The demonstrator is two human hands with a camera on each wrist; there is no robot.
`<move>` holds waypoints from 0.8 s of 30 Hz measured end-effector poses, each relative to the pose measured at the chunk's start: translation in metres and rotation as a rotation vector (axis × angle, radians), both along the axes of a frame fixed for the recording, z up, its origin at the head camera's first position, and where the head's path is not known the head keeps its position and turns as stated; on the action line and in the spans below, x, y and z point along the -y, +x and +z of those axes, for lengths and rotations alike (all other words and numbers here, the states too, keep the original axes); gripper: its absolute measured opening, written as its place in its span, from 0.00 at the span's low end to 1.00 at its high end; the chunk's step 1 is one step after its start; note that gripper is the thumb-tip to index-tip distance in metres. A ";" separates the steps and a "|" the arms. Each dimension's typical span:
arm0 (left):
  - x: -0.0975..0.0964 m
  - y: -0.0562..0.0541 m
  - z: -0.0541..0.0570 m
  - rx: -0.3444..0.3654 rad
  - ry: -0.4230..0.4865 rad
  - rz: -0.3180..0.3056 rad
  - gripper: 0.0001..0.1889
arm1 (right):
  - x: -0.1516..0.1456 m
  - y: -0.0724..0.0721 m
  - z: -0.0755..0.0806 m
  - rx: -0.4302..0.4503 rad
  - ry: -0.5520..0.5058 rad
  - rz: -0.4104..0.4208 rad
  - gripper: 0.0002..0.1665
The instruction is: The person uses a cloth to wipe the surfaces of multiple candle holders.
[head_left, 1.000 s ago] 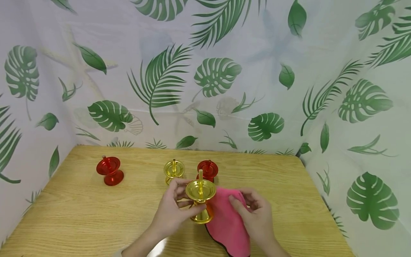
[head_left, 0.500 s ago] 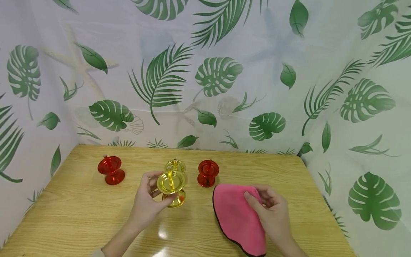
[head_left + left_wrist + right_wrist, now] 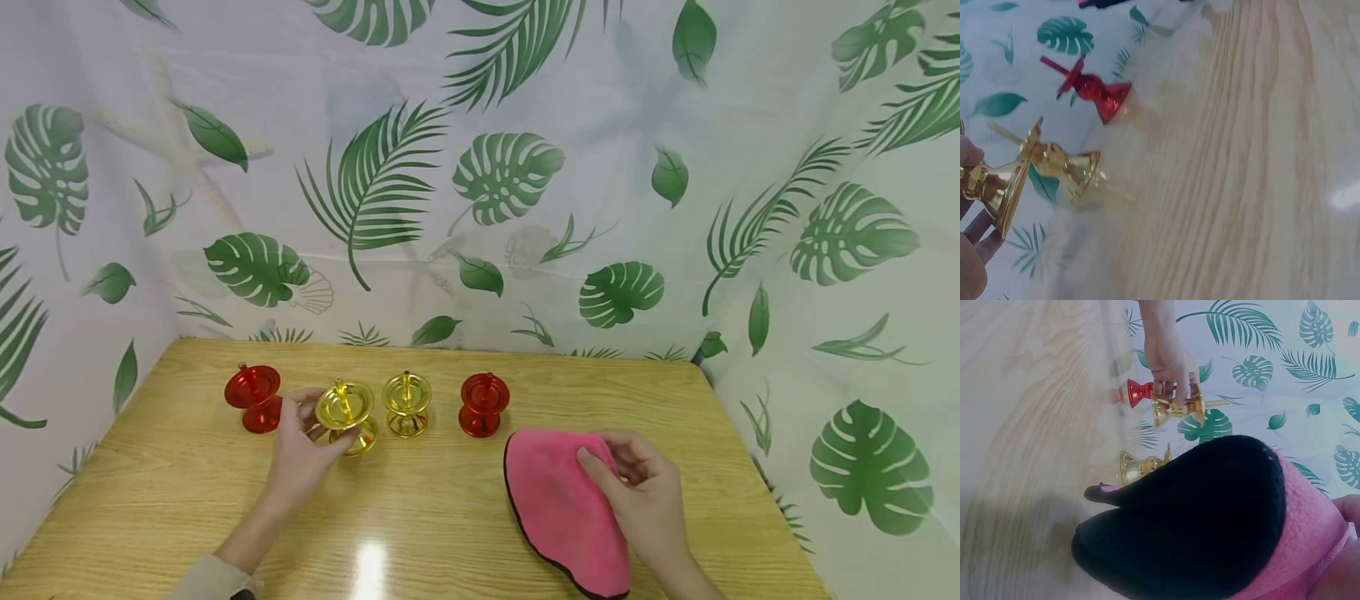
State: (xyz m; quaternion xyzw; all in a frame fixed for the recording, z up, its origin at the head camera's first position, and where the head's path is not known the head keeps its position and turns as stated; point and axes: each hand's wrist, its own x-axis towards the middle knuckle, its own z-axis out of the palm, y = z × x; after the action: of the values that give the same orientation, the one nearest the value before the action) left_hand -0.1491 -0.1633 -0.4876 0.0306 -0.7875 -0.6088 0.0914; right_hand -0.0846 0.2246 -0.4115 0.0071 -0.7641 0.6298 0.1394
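Note:
My left hand (image 3: 300,450) grips a gold candle holder (image 3: 345,407) by its stem, thumb in front. In the right wrist view this gold holder (image 3: 1175,411) hangs a little above the tabletop. A second gold candle holder (image 3: 407,396) stands just right of it, and a red candle holder (image 3: 258,400) stands to its left, behind my fingers. Another red candle holder (image 3: 483,404) stands further right. My right hand (image 3: 648,492) pinches a pink cloth (image 3: 562,500) with black trim at its upper corner. Its dark underside (image 3: 1197,519) fills much of the right wrist view.
The wooden table (image 3: 420,533) runs back to a white leaf-print curtain (image 3: 420,208), which also closes off both sides. Light glares off the table's front. All the standing holders form a row near the back edge.
My left hand has carried the gold candle holder leftward and back, away from the cloth, past the other gold one. The right hand has shifted right with the pink cloth still pinched.

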 end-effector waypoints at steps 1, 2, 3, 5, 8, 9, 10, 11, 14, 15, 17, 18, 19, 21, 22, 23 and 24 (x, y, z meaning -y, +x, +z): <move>0.003 -0.003 -0.003 0.011 -0.003 0.009 0.39 | 0.000 0.000 0.000 -0.004 -0.004 0.003 0.10; 0.005 -0.005 -0.005 0.018 -0.005 0.016 0.39 | 0.000 0.000 -0.001 -0.005 -0.009 0.006 0.10; 0.007 -0.008 -0.008 0.027 -0.007 0.022 0.39 | 0.000 0.000 -0.001 -0.006 -0.015 0.007 0.10; 0.010 -0.012 -0.013 0.038 -0.017 0.032 0.39 | -0.001 0.001 -0.002 -0.005 -0.023 0.008 0.11; 0.013 -0.018 -0.020 0.048 -0.028 0.046 0.39 | -0.001 0.001 -0.002 -0.010 -0.025 0.005 0.10; 0.014 -0.020 -0.022 0.050 -0.030 0.051 0.39 | -0.001 0.001 -0.002 -0.012 -0.023 0.004 0.10; 0.015 -0.022 -0.024 0.054 -0.028 0.054 0.40 | -0.001 0.001 -0.002 -0.014 -0.020 0.002 0.10; 0.015 -0.024 -0.027 0.057 -0.030 0.057 0.40 | -0.001 0.001 -0.002 -0.015 -0.017 0.000 0.10; 0.017 -0.031 -0.032 0.060 -0.025 0.066 0.41 | -0.002 0.001 -0.003 -0.010 0.004 -0.006 0.10; 0.018 -0.033 -0.034 0.061 -0.028 0.066 0.41 | -0.002 0.001 -0.003 -0.008 0.009 -0.006 0.10; 0.019 -0.036 -0.036 0.058 -0.039 0.070 0.41 | -0.002 0.001 -0.004 -0.006 0.013 -0.002 0.11; 0.019 -0.037 -0.036 0.056 -0.041 0.074 0.41 | -0.002 0.001 -0.004 -0.004 0.016 -0.001 0.11; 0.020 -0.039 -0.037 0.054 -0.047 0.075 0.40 | -0.002 0.001 -0.004 -0.004 0.018 0.001 0.11; 0.020 -0.041 -0.038 0.054 -0.051 0.075 0.40 | -0.002 0.001 -0.004 -0.002 0.020 0.005 0.10; 0.021 -0.042 -0.038 0.054 -0.051 0.076 0.40 | -0.002 0.002 -0.003 0.000 0.023 0.007 0.10; 0.021 -0.043 -0.038 0.055 -0.051 0.076 0.40 | -0.002 0.002 -0.003 0.000 0.024 0.008 0.10; 0.021 -0.044 -0.038 0.055 -0.053 0.078 0.40 | -0.002 0.002 -0.003 0.001 0.025 0.009 0.10</move>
State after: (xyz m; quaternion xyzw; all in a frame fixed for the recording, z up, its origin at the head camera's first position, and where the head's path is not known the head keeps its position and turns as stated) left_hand -0.1932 -0.1841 -0.5260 0.0756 -0.8036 -0.5828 0.0940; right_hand -0.0826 0.2269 -0.4144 0.0120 -0.7719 0.6208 0.1363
